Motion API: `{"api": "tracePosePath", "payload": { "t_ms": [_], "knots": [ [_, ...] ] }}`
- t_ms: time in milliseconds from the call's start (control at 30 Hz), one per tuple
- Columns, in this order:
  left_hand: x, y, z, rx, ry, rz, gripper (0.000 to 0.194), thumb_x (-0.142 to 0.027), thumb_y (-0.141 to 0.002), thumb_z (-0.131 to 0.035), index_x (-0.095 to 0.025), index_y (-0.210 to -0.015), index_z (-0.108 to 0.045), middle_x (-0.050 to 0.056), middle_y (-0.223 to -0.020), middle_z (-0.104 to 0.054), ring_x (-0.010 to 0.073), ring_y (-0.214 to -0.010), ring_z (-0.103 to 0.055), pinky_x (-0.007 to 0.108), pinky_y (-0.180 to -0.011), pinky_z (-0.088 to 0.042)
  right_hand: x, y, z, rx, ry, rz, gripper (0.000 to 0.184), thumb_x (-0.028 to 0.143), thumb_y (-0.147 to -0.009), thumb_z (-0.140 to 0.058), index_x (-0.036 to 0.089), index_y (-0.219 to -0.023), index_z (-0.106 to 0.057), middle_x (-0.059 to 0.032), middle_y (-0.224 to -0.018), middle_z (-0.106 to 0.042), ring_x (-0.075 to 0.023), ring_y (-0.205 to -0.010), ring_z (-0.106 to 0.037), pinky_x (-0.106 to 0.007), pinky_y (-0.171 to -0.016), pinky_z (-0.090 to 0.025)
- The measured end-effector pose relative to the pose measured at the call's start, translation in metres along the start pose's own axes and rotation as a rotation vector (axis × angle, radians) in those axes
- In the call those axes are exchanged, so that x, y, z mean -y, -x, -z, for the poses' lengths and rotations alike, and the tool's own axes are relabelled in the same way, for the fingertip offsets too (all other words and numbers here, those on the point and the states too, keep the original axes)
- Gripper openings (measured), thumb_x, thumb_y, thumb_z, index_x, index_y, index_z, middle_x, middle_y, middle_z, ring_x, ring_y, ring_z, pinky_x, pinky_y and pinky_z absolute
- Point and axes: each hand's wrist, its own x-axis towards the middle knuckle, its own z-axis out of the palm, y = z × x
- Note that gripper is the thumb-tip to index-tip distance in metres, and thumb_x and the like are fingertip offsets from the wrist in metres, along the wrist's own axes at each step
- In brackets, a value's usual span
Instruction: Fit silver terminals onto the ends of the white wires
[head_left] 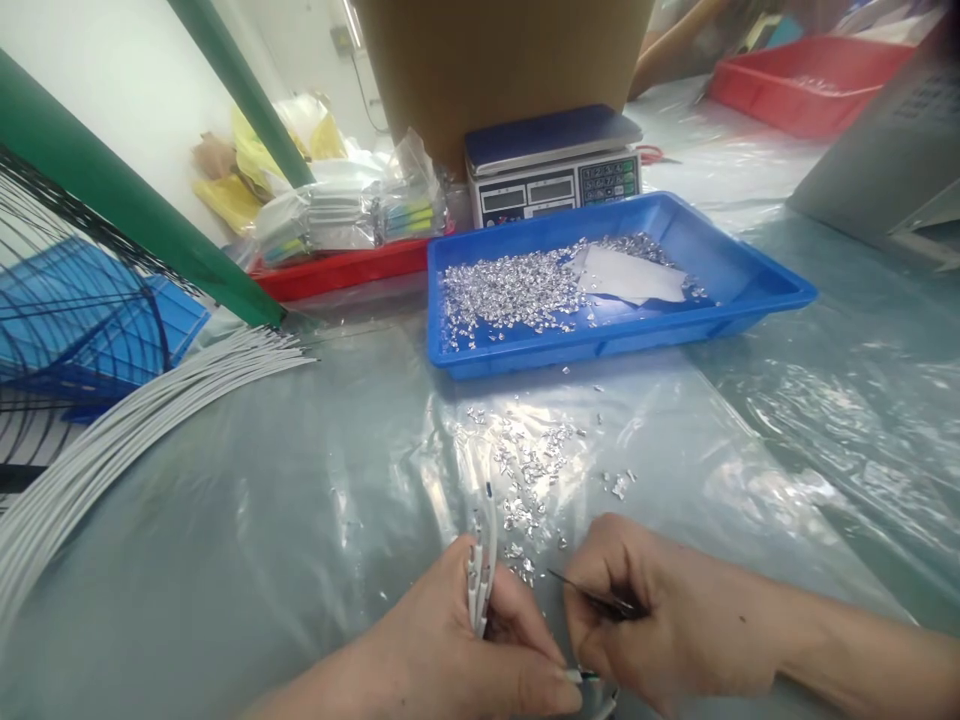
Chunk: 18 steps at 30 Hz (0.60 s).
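Note:
My left hand grips a small bunch of white cables, their ends pointing up away from me. My right hand pinches thin dark tweezers, the tip aimed left toward the cable ends. Both hands rest low at the table's near edge and touch at the fingertips. Just beyond them lies a scatter of small silver metal terminals on the clear plastic sheet. Further back is a blue tray holding many more terminals and a white paper slip.
A long bundle of white cables fans in from the left. Behind the blue tray stand a digital scale, a cardboard box and a red tray with bagged goods. Another red tray sits far right.

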Motion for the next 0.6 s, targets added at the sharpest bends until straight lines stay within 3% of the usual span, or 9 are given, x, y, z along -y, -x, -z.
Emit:
{"api": "tracePosePath", "payload": {
  "t_ms": [233,433,600],
  "knots": [
    [0.0012,-0.0003,0.0006,-0.045,0.125,-0.060,0.010,-0.026,-0.061,-0.082,-0.019,-0.059,-0.076,-0.002,-0.045,-0.055,0.0075,-0.039,-0.046,0.021,-0.040,-0.032,-0.0011,-0.0050,-0.0022,0.020,-0.241,-0.150,0.018,0.007,-0.058,-0.045,0.019,-0.056,-0.058,0.0109,-0.035,-0.047,-0.0026,-0.024,-0.027,-0.011,-0.024,-0.020],
    [0.0041,-0.0030,-0.0016,-0.100,0.156,-0.076,0.010,-0.024,-0.059,-0.083,-0.018,-0.058,-0.076,-0.001,-0.048,-0.059,0.0068,-0.042,-0.048,0.020,-0.043,-0.035,-0.0072,-0.0075,-0.0018,0.025,-0.339,-0.141,0.011,0.014,-0.056,-0.051,0.018,-0.053,-0.061,0.0087,-0.033,-0.046,-0.0038,-0.023,-0.028,-0.013,-0.023,-0.018],
    [-0.0005,-0.0048,-0.0014,-0.191,0.074,-0.024,0.016,-0.024,-0.056,-0.082,-0.015,-0.053,-0.069,-0.002,-0.043,-0.055,0.0081,-0.040,-0.046,0.021,-0.041,-0.029,-0.0055,-0.0086,-0.0023,0.005,-0.370,-0.161,0.006,0.018,-0.056,-0.057,0.017,-0.053,-0.062,0.0078,-0.033,-0.045,-0.0042,-0.024,-0.029,-0.014,-0.024,-0.018]
  ]
}}
